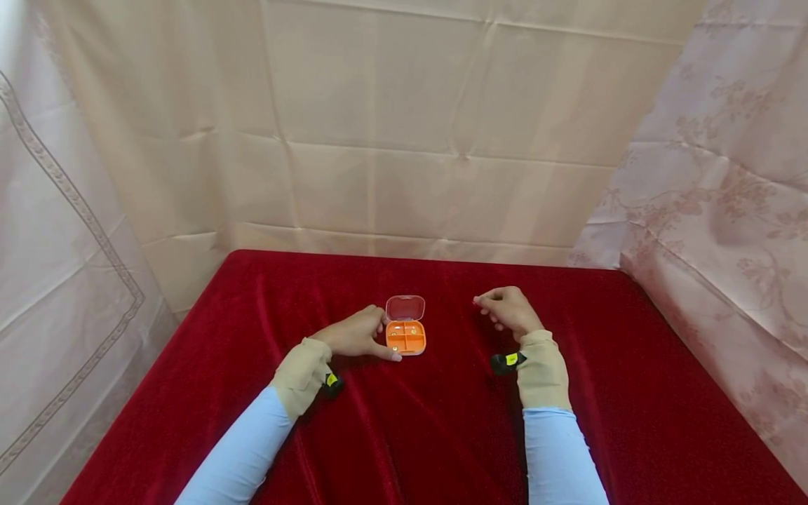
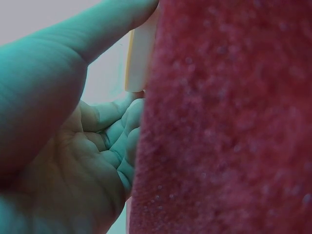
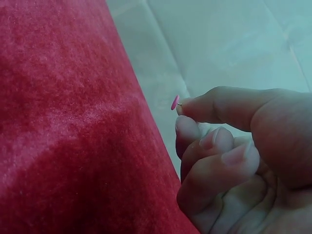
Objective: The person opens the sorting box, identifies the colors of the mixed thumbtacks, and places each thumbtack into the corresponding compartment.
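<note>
An orange pill box (image 1: 414, 344) with several compartments lies on the red cloth, its clear lid (image 1: 405, 306) raised at the far side. Tiny shiny pieces sit in some compartments, too small to identify. My left hand (image 1: 356, 333) holds the box from the left, thumb along its near edge and fingers at its far left corner. In the left wrist view the box's pale side (image 2: 141, 58) shows between thumb and fingers. To the right of the box, my right hand (image 1: 510, 308) pinches a small pink disc on a thin metal pin (image 3: 175, 102) between thumb and index finger, above the cloth.
Red velvety cloth (image 1: 454, 421) covers the table, with soft creases running through it. A beige curtain (image 1: 404, 126) hangs behind the far edge. Patterned pale cloths stand at the left (image 1: 57, 231) and right (image 1: 732, 182).
</note>
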### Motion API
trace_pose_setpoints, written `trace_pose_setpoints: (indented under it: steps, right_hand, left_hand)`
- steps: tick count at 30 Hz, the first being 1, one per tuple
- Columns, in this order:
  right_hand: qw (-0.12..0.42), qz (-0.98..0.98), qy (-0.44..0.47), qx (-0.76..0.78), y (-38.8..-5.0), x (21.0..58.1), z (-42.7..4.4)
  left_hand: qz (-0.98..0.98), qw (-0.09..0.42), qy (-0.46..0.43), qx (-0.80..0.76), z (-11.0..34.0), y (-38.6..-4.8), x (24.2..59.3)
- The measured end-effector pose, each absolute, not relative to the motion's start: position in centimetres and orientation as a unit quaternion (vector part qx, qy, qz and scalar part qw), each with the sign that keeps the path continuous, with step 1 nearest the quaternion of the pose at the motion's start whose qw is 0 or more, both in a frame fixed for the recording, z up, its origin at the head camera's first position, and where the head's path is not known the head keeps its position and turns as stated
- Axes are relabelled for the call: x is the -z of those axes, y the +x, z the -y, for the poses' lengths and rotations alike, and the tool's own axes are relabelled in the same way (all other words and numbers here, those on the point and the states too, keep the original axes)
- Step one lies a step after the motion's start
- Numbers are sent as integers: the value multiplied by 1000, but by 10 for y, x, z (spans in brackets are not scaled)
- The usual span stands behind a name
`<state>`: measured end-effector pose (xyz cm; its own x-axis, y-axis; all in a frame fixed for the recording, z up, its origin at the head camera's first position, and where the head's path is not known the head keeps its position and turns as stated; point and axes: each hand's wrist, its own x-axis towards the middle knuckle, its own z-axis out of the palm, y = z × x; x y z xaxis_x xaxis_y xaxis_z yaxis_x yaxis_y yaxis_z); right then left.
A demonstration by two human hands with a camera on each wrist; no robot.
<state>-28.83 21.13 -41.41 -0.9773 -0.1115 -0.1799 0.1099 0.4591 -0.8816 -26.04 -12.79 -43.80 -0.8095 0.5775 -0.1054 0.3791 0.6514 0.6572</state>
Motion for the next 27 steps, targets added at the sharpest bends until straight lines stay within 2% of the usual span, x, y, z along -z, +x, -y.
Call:
trace_pose_setpoints:
  steps: [27]
  right_hand:
    - [121,-864,-39,487,-286,409,-200]
  left_hand:
    - [-893,145,275,-326,128,-260,439]
